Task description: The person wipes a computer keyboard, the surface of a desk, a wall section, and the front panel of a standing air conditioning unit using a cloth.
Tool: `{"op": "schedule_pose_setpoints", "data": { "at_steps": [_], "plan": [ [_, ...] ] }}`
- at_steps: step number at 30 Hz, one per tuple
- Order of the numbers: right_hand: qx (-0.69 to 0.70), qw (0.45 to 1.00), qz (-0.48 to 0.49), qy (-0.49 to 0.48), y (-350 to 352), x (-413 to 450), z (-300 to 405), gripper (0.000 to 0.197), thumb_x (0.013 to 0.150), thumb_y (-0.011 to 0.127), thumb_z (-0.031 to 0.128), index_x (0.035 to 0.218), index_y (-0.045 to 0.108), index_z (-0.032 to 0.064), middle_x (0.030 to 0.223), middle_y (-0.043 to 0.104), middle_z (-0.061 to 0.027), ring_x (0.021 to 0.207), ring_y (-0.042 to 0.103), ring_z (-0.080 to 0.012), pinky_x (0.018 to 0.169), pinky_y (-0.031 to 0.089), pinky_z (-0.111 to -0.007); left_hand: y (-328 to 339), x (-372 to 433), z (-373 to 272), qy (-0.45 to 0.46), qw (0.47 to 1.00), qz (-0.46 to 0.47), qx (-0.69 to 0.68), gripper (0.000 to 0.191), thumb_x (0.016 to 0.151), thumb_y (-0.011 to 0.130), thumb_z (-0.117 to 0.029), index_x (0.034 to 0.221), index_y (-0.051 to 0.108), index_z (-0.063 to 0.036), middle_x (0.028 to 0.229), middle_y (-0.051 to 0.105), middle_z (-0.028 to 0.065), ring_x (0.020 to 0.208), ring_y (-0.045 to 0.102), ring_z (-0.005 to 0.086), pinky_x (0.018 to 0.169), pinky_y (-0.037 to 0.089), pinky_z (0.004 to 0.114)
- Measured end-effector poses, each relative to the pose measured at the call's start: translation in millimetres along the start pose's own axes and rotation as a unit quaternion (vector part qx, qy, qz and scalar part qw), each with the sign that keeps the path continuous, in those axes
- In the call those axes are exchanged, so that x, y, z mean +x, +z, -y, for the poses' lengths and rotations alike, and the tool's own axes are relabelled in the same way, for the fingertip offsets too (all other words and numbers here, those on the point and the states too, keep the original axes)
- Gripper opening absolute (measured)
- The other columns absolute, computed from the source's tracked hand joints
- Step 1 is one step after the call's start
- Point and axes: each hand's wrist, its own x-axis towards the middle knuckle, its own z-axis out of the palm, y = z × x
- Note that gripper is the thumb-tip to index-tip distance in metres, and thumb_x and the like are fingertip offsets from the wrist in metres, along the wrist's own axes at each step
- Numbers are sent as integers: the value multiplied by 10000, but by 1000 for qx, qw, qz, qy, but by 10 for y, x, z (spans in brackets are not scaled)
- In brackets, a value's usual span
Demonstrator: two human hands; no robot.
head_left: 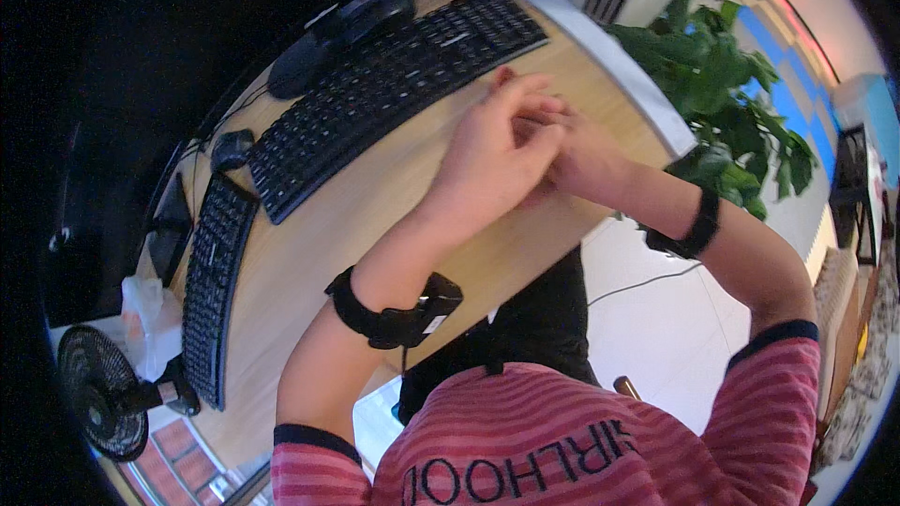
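Note:
My left hand (492, 147) and my right hand (573, 154) are pressed together above the wooden desk (337, 239), palms facing and fingers partly overlapping. No object shows between them, though the palms are hidden. Just beyond the hands lies a large black keyboard (401, 91). A black strap with a small box (439, 302) is around my left wrist, and another black strap (703, 225) is around my right wrist.
A second keyboard (218, 288), a black mouse (232, 149), a plastic bag (144, 316) and a black fan (102, 393) stand at the left. Beyond the large keyboard is a dark device (380, 10). A leafy plant (710, 84) is past the desk's right edge.

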Motion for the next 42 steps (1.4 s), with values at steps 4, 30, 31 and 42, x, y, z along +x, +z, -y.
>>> {"op": "schedule_pose_setpoints", "data": {
  "at_steps": [4, 30, 31, 42],
  "plan": [
    [94, 993, 40, 58, -278, 37, 74, 595, 575, 763, 418, 1104, 664, 164, 1227, 540, -42, 1126, 462, -301, 959, 409, -400, -84, 89, -10, -32, 999, -7, -3, 446, 873, 589, -46, 1291, 457, 37, 1104, 633, 84, 912, 586, 98, 790, 482, 241],
    [53, 968, 141, 201, -449, 136, 551, 608, 705, 690, 279, 1276, 549, 127, 1348, 466, -25, 1227, 423, -271, 919, 453, -417, -552, 116, -12, -161, 984, -68, -27, 374, 904, 526, -18, 1276, 496, -7, 1160, 608, 110, 1088, 572, 172, 969, 444, 320],
    [53, 966, 152, 204, -484, 143, 568, 612, 711, 690, 288, 1283, 543, 127, 1353, 458, -26, 1228, 421, -271, 920, 456, -419, -557, 114, -46, -156, 985, -69, -30, 374, 904, 526, -18, 1276, 496, -7, 1160, 608, 110, 1088, 572, 172, 969, 444, 320],
    [30, 971, 157, 178, -433, 40, 525, 899, 484, 824, 463, 1285, 544, 165, 1311, 487, -18, 1094, 498, -292, 868, 488, -420, -621, -23, -122, -114, 989, -94, 12, 362, 859, 557, -76, 1215, 551, -14, 1034, 667, 120, 995, 624, 246, 876, 475, 345]
  ]
}}
